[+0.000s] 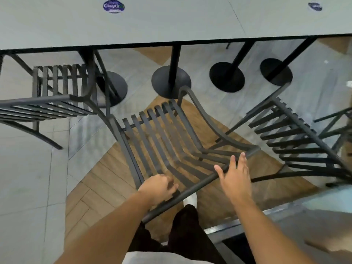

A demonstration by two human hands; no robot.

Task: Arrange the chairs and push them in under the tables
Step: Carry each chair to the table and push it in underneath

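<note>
Closest in, the left hand [159,189] curls its fingers [172,184] round the top rail of the middle chair [163,134], a firm hold that looks meant for steering. Just beside it along the same rail, the right hand [235,175] lies flat with its fingers [242,159] straight and spread, resting on the rail and gripping nothing; the flat palm seems placed to push rather than lift. A white shoe [190,200] shows below the rail, directly behind the chair.

The middle chair, dark and slatted, stands skewed on the wood-patterned floor [99,180], its seat angled toward the right and not yet under the worktop [171,25]. It probably needs turning square before it goes in between the black round pedestal bases [170,80].

To the left, another slatted chair [51,96] sits partly beneath the worktop edge. To the right, a third chair [297,141] stands turned at an angle, well out from the worktop.

Farthest off, the pale worktop carries a round blue sticker [113,6]. No containers are visible.
</note>
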